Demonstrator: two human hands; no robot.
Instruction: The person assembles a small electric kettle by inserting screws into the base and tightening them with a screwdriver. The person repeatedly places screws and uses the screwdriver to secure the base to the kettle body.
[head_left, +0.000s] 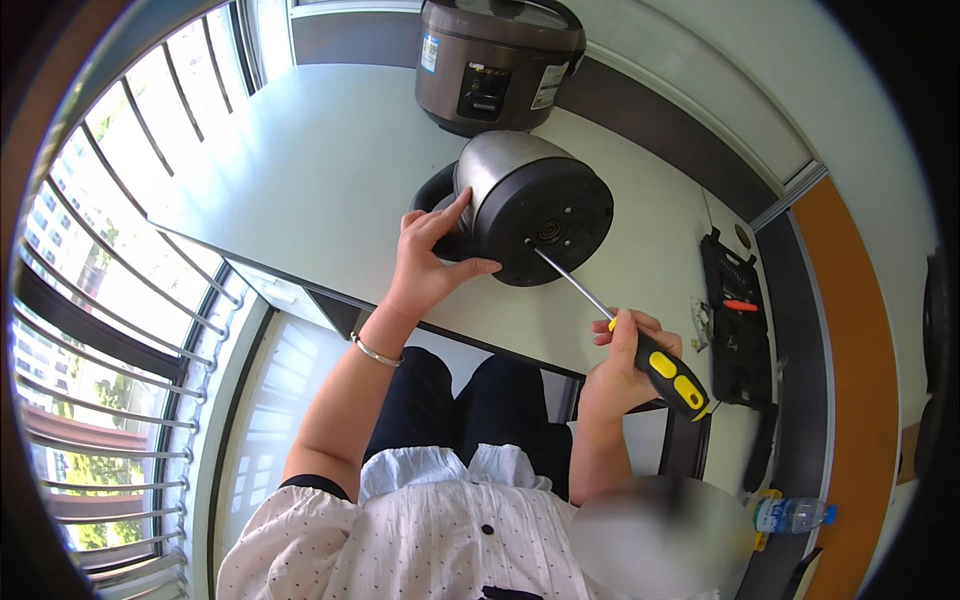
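Observation:
An electric kettle of brushed metal lies tipped on the white table, its black round base turned toward me. My left hand grips it at the black handle side, with the thumb on the base's rim and a finger along the metal body. In my right hand is a screwdriver with a black and yellow handle. Its long steel shaft slants up to the left, and the tip meets the base near the centre. Whether the tip sits in a screw is too small to tell.
Behind the kettle stands a brown rice cooker. At the right lies an open black tool case with an orange-red handled tool. A water bottle is at the lower right. A barred window lines the left.

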